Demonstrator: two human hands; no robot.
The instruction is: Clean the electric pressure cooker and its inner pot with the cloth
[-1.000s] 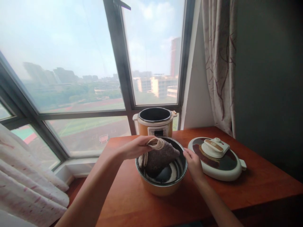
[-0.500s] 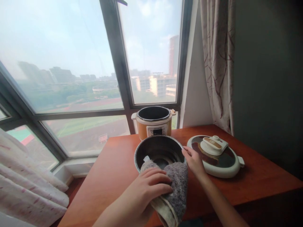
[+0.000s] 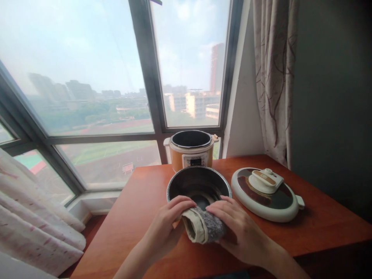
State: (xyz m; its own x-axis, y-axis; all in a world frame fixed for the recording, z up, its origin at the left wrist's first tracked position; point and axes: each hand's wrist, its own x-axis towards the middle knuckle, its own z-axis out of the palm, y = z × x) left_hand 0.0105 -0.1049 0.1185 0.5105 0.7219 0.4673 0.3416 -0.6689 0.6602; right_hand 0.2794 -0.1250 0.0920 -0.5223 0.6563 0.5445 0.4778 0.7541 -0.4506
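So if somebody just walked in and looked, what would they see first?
Probably the two hands at the near edge of the table: the left hand and the right hand both grip a rolled grey cloth against the near rim of a dark metal pot. Behind it, by the window, stands an orange cooker with no lid on. Its round lid lies flat on the table to the right.

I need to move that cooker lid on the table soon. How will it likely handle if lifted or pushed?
The lid lies flat and wide, so probably won't tip or roll. Its glossy top looks slippery; the raised handle seems the safer grip.
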